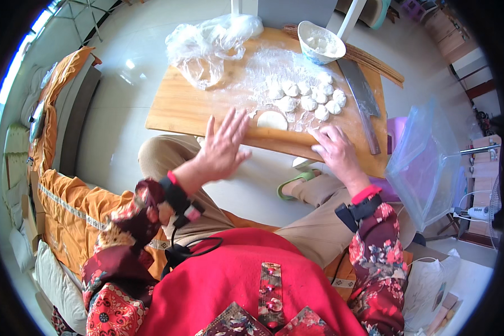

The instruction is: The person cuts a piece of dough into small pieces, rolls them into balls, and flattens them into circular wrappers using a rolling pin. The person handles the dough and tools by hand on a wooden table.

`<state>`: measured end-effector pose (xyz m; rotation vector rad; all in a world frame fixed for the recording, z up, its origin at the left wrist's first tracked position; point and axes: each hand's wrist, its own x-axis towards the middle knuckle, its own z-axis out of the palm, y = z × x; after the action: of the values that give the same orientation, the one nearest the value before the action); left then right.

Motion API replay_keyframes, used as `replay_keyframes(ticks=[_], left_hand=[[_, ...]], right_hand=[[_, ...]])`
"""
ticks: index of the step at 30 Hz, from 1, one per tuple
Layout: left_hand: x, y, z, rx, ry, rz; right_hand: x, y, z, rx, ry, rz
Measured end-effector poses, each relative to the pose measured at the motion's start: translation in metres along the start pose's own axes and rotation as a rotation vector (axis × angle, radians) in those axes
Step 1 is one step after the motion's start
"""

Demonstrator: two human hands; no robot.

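Note:
A flat round dough wrapper (272,120) lies near the front edge of the wooden board (180,101). Just in front of it, a wooden rolling pin (279,134) runs along that edge. My left hand (222,145) is flat with fingers spread at the pin's left end; whether the palm presses on it is hidden. At the other end, my right hand (334,145) has its fingers bent over the pin. Several floured dough pieces (308,102) sit clustered behind the wrapper, on flour-dusted wood.
A cleaver (361,96) lies along the board's right side, its handle towards me. Behind it stand a bowl of flour (321,44) and a bundle of thin sticks (376,63). A crumpled plastic bag (212,42) covers the back left. A clear plastic box (424,164) is at the right.

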<state>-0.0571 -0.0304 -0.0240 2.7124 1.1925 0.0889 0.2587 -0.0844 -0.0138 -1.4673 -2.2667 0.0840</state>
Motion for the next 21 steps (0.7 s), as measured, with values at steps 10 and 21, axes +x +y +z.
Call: replay_keyframes(ticks=[10,21], left_hand=[[0.004,0.005,-0.019,0.028,-0.018,0.064],[0.064,-0.012,0.0,-0.077,0.39,-0.154]], right_hand=[[-0.008,0.002,-0.006,-0.015,0.037,0.034],[0.022,-0.002,0.017,-0.034,0.048,0.078]])
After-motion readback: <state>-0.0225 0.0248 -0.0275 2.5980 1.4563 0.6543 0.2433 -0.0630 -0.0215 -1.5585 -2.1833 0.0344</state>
